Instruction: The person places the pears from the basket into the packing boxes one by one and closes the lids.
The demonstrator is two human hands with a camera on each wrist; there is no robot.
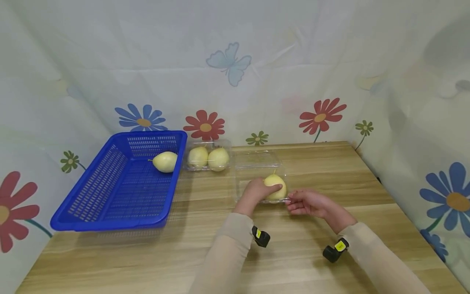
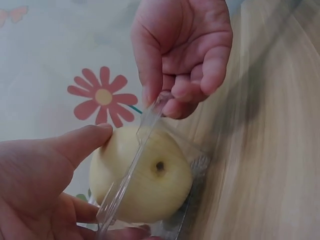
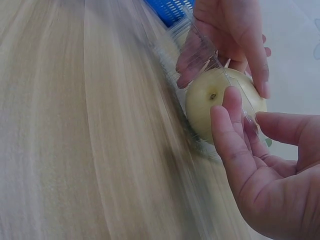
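Note:
A yellow-green pear [image 1: 276, 188] sits at the front right of an open clear plastic clamshell box [image 1: 253, 173], whose lid is tipped back. My left hand [image 1: 255, 192] grips this pear, thumb across its upper side and fingers at its left, partly seen through the plastic. At the box's front right corner, the right hand [image 1: 310, 204] pinches the rim between thumb and fingertips. In the left wrist view the pear [image 2: 165, 185] shows its dimpled end behind the clear rim. The right hand [image 3: 270, 165] overlaps the pear's near side in the right wrist view.
A blue slotted basket [image 1: 170, 192] on the left holds one pear [image 1: 165, 162] against its right wall. Beside it, a clear box [image 1: 191, 164] contains pears [image 1: 218, 159]. A flowered cloth wall [image 1: 271, 102] stands behind the wooden table [image 1: 330, 167].

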